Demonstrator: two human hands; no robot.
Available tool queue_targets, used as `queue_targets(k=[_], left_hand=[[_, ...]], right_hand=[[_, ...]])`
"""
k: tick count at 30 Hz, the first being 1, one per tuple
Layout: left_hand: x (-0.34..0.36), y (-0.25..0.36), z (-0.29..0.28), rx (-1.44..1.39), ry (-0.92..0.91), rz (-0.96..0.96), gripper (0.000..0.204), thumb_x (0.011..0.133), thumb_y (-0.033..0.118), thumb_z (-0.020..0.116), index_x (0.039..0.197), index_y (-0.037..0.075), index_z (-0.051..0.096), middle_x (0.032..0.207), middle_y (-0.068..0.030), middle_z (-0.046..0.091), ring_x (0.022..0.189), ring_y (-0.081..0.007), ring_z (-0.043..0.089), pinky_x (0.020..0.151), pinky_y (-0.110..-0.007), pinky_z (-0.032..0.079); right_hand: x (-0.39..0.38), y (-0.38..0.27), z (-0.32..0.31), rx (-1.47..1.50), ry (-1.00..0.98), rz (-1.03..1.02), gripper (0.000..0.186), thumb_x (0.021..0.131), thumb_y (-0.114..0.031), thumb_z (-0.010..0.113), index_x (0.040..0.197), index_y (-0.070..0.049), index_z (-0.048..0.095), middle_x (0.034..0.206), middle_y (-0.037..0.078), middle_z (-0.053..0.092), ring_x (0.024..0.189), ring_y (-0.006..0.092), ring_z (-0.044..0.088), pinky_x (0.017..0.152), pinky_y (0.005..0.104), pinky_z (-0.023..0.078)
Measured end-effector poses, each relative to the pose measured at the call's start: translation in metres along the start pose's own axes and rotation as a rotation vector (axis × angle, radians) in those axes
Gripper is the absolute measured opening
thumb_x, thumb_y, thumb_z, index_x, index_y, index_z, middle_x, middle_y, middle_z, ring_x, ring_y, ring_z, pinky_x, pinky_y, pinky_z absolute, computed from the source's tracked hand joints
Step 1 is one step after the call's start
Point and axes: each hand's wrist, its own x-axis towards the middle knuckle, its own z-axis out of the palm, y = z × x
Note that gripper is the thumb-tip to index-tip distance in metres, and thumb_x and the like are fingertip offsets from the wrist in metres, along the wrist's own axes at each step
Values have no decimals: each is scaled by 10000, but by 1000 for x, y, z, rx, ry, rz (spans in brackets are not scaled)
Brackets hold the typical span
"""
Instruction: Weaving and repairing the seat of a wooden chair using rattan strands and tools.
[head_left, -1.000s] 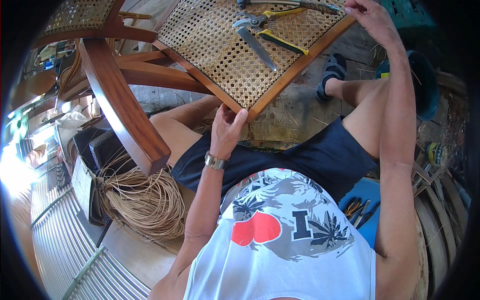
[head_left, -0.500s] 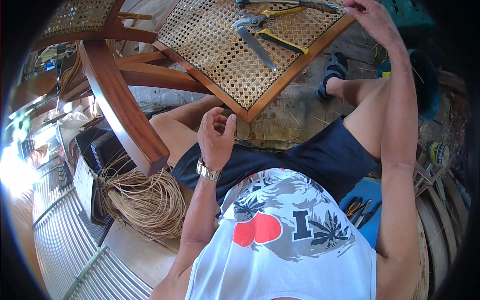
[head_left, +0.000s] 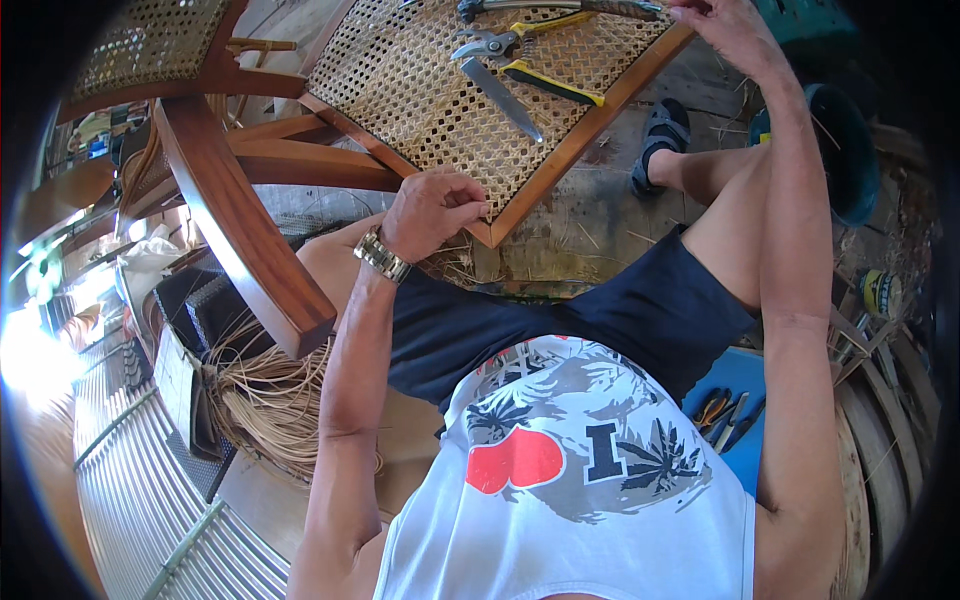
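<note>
Our left hand (head_left: 432,215) curls, thumb near forefinger, at the near corner of the cane seat (head_left: 425,105) before us; our right hand (head_left: 735,38) bends at the seat's right corner. Whether either grip holds anything, we cannot tell.

We had a worn plank floor (head_left: 610,210) below us, grey and stained. On our left a ribbed panel (head_left: 150,485) shone in strips — and beyond it white glare (head_left: 30,350) flooded in. A dark green tub (head_left: 853,175) stood at our right, curved slats (head_left: 885,430) nearer us.
</note>
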Motion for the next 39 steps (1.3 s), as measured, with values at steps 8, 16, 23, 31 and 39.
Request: queue_targets(k=[8,16,23,31,39], left_hand=[[25,-7,-16,54,-243,245,100,849,133,784,913,59,762,787,-26,686,708,-128,657,678,-277,531],[41,-5,-28,51,-408,230,87,850,119,758,925,75,757,837,-34,695,740,-169,665,706,-317,530],[16,-9,-14,148,-191,365,100,863,127,743,947,74,734,835,-51,663,770,-217,671,717,-349,539],[-39,10,27,259,227,318,135,870,122,730,997,110,689,999,-74,595,948,-292,637,797,-404,537],[-48,20,48,258,381,224,139,888,127,715,1010,75,673,1040,-117,530,965,-292,595,829,-387,516]], right_hand=[[0,0,0,-22,23,-11,133,893,-86,709,980,13,728,858,122,718,792,212,679,718,352,536],[7,-3,1,-61,-6,-21,159,900,-112,719,1002,10,730,876,129,720,802,217,682,721,361,544],[20,30,10,-67,-28,42,163,898,-112,713,997,17,729,901,140,723,829,241,691,737,373,546],[30,45,25,138,-3,-255,98,877,-86,695,950,-24,673,830,137,646,768,250,633,735,363,502],[25,24,17,105,-55,-131,118,872,-30,711,981,2,680,852,115,640,770,211,617,738,340,498]])
